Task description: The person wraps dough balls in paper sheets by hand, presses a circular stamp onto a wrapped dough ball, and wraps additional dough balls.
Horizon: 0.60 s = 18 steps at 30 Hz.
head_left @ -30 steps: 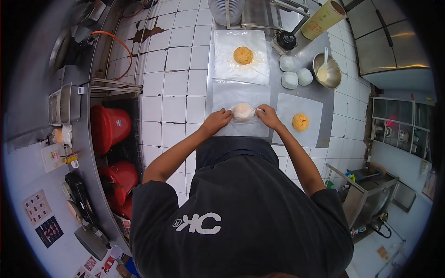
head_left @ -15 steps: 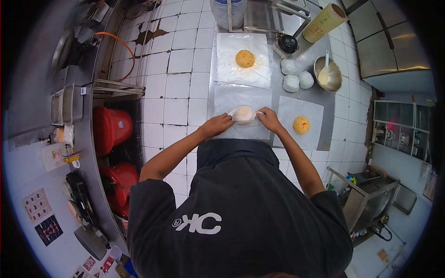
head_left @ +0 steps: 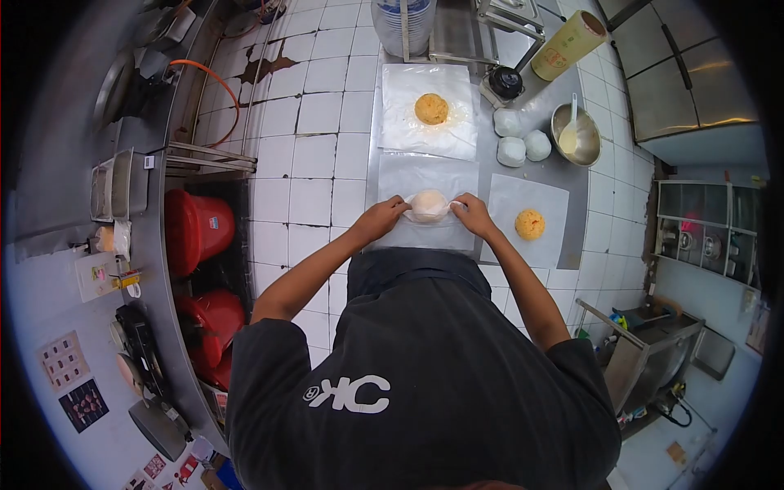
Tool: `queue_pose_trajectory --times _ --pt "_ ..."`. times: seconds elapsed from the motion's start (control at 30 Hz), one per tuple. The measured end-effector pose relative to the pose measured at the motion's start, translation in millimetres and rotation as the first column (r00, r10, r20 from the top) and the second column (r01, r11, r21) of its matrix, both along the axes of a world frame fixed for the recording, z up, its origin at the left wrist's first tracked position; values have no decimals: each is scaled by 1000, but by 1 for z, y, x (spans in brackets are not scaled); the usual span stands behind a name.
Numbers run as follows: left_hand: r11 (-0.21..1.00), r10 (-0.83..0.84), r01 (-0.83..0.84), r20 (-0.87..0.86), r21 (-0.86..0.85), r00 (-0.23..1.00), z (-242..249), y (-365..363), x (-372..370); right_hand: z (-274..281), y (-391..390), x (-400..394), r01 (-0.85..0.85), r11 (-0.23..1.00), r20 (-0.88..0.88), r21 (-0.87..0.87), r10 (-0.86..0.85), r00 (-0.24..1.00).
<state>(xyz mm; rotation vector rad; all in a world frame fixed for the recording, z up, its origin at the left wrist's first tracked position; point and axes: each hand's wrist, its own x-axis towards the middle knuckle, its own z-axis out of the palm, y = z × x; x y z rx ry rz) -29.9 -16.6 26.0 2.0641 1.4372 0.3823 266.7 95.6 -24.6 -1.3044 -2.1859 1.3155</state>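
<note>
A pale round patty (head_left: 429, 205) lies under or in thin clear film on a white sheet (head_left: 441, 173) at the near edge of the steel table. My left hand (head_left: 387, 217) pinches the film at the patty's left side. On its right side my right hand (head_left: 471, 214) pinches the film too. An orange patty (head_left: 530, 224) rests on a separate white sheet (head_left: 505, 204) to the right. Farther up, another orange patty (head_left: 431, 109) sits on a shiny white sheet (head_left: 394, 91).
Several white wrapped balls (head_left: 511, 152) stand beside a steel bowl (head_left: 590, 129) with a white spoon (head_left: 573, 122). A large film roll (head_left: 569, 46), a black-topped device (head_left: 505, 82) and stacked clear tubs (head_left: 406, 24) are at the back. Red bins (head_left: 196, 231) stand at left.
The view has shifted slightly. Both hands still hold the film at the sides of the pale patty, with little other visible movement.
</note>
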Motion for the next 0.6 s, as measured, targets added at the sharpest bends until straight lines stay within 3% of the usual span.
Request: queue_pose_trajectory --times 0.07,0.13,0.33,0.6 --pt "999 46 -45 72 -5 996 -11 -5 3 0 -1 -1 -6 1000 -1 5 6 1000" --pt "979 -3 6 -13 203 1000 -15 -10 9 4 -1 -1 -12 1000 1 9 12 1000" --pt "953 -5 43 -128 300 992 -4 -7 14 4 -1 -2 -12 1000 3 17 12 1000" --pt "969 -26 41 -63 244 998 -19 2 9 2 -2 -2 -1 1000 -1 31 1 1000"
